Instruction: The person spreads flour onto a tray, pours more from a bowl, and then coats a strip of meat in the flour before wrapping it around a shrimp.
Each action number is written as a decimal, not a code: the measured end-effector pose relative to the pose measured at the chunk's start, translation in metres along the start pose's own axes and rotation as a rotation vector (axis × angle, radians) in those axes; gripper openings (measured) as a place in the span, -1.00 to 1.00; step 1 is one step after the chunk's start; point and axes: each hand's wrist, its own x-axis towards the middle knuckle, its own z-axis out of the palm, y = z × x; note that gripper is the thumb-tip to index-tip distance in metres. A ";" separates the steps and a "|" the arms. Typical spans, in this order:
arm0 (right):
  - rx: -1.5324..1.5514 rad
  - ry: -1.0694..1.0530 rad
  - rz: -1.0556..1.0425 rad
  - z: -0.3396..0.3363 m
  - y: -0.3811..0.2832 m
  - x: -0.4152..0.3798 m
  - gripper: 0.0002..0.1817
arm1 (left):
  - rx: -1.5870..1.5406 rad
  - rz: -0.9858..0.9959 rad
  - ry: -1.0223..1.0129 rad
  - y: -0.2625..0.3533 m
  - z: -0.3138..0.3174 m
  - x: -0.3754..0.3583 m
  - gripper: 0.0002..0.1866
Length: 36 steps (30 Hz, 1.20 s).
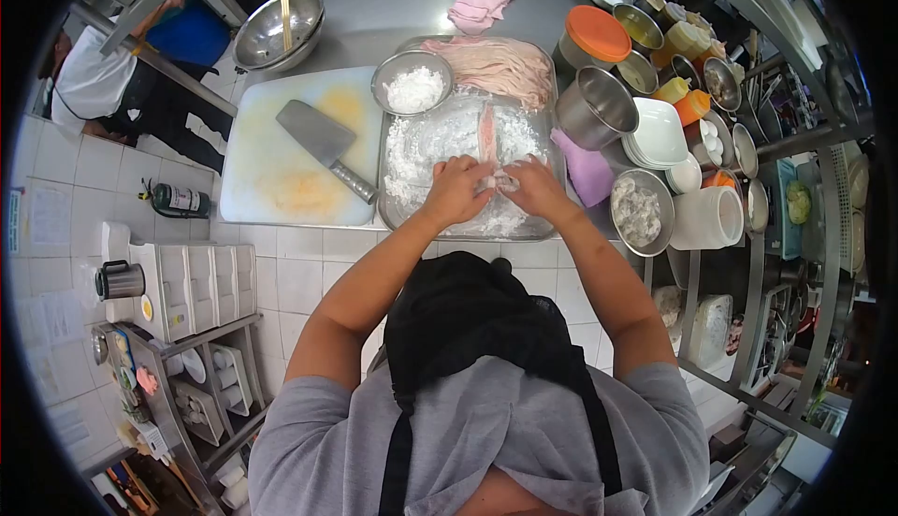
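A metal tray [385,170] in front of me is spread with white flour [421,156]. A narrow strip of pale pink raw meat [487,130] lies lengthwise on the flour. My left hand [458,190] and my right hand [531,187] meet at its near end, fingers pinched around a floured whitish part of it. Fingers partly hide that end. Behind, a pile of raw meat strips [500,65] fills the tray's far side. A metal bowl of flour [413,87] rests at the tray's far left corner.
On the left, a cleaver [323,137] lies on a white cutting board [253,142]. Nested metal bowls [267,34] with chopsticks stand behind it. To the right are a metal pot [597,104], white dishes [658,130] and a bowl of whitish food [641,212]. A person [103,81] is at far left.
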 end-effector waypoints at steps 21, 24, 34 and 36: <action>-0.249 0.210 -0.110 0.006 -0.009 0.003 -0.53 | 0.019 0.039 -0.186 -0.038 0.005 0.040 -0.70; -0.082 0.118 -0.032 -0.001 0.000 0.020 -0.57 | -0.011 -0.024 -0.192 -0.043 0.006 0.039 -0.64; 0.090 -0.101 0.178 -0.022 0.020 0.065 -0.64 | 0.087 0.204 0.135 -0.028 0.010 0.033 -0.55; 0.119 -0.101 0.190 -0.024 0.020 0.066 -0.64 | 0.105 0.167 0.109 -0.031 0.009 0.038 -0.64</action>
